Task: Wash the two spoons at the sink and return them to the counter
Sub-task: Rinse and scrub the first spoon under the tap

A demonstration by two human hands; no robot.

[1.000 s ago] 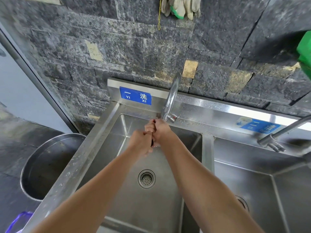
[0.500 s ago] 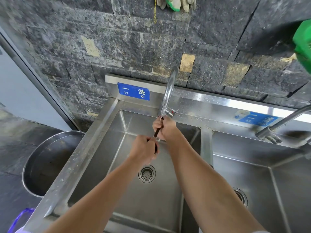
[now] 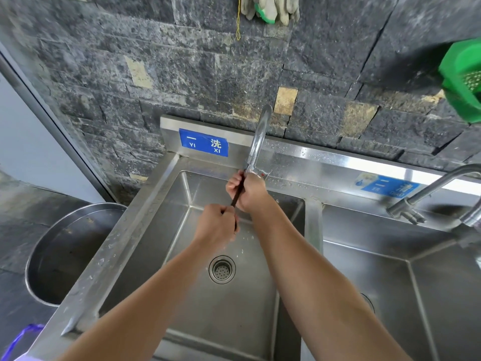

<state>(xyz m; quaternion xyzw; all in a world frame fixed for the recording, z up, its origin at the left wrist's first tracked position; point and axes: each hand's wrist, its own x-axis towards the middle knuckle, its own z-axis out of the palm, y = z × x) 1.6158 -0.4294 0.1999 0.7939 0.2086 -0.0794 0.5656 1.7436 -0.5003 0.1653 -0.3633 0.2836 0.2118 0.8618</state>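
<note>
Over the left steel sink basin (image 3: 145, 251) both my hands grip a thin dark spoon handle (image 3: 237, 194). My right hand (image 3: 248, 190) is closed around its upper end, right under the spout of the chrome faucet (image 3: 257, 142). My left hand (image 3: 217, 225) is closed around its lower end, a little nearer to me. The spoon bowls are hidden inside my fists, and I cannot tell whether one spoon or two are held. Drops of water speckle the basin floor near the drain (image 3: 222, 269).
A second basin (image 3: 390, 282) lies to the right with its own faucet (image 3: 421, 196). A large round steel tub (image 3: 65, 254) stands on the floor at the left. Grey gloves (image 3: 270, 7) and a green colander (image 3: 463, 79) hang on the dark stone wall.
My hands were clasped together a second ago. They have since drawn apart along the handle, the left sliding toward me and the right staying up under the spout.
</note>
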